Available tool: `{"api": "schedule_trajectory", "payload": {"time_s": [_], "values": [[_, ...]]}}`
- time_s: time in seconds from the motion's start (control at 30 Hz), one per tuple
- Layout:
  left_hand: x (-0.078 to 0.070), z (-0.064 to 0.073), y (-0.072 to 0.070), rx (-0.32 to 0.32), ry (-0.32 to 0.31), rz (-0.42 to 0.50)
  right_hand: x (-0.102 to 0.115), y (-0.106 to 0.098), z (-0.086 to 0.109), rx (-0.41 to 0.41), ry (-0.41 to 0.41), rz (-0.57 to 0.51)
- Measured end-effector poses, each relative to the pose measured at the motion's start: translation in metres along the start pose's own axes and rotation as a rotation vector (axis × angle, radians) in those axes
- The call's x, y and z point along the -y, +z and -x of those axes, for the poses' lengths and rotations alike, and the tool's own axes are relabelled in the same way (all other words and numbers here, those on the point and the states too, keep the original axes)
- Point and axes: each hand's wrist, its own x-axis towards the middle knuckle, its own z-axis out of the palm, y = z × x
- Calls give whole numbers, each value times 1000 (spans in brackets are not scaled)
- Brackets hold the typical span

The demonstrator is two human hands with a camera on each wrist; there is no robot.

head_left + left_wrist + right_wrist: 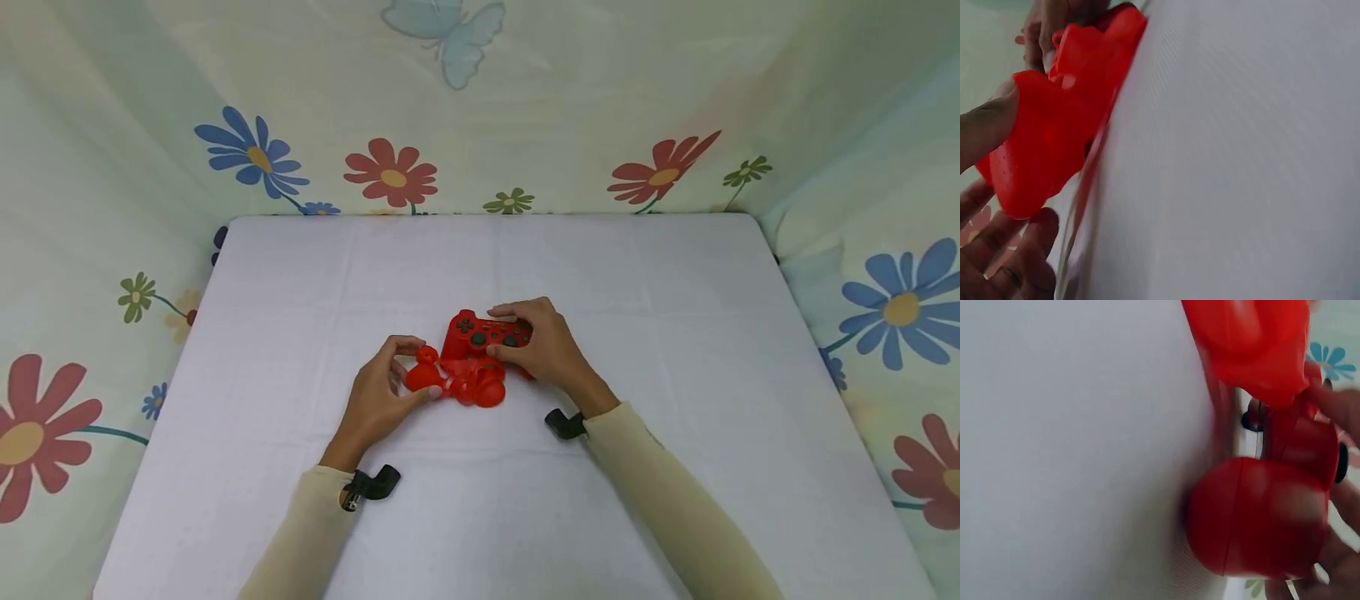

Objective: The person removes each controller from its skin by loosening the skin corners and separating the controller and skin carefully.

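A glossy bright-red, soft-looking controller cover (pixel 491 393) lies near the middle of the table, in front of a darker red game controller (pixel 453 335) with black buttons and sticks. My left hand (pixel 377 402) pinches the cover's left end between thumb and fingers; the left wrist view shows the thumb on top of the cover (pixel 1038 147). Around the right side of the controller, my right hand (pixel 546 340) holds it with thumb in front and fingers behind. In the right wrist view, the cover (pixel 1254 337) overlaps part of the controller (pixel 1260 519), and the thumb is close to the cover's edge.
A white cloth covers the table (pixel 645 275). Flower-printed curtains (pixel 525 125) hang at the back and both sides. Black camera mounts sit on the left wrist (pixel 375 483) and right wrist (pixel 564 424).
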Motion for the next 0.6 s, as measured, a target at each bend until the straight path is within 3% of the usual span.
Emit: {"api": "schedule_trajectory", "payload": {"time_s": [0.17,0.23,0.4,0.6], "values": [[5,8,-7,14,-6,-40,11,2,26,-234,-70,81],[5,11,-9,14,-7,-43,15,3,40,-277,-67,71],[2,17,-12,3,-3,-71,20,11,67,-196,45,-19],[1,20,-8,1,-7,-57,23,26,77,-115,242,-51]]}}
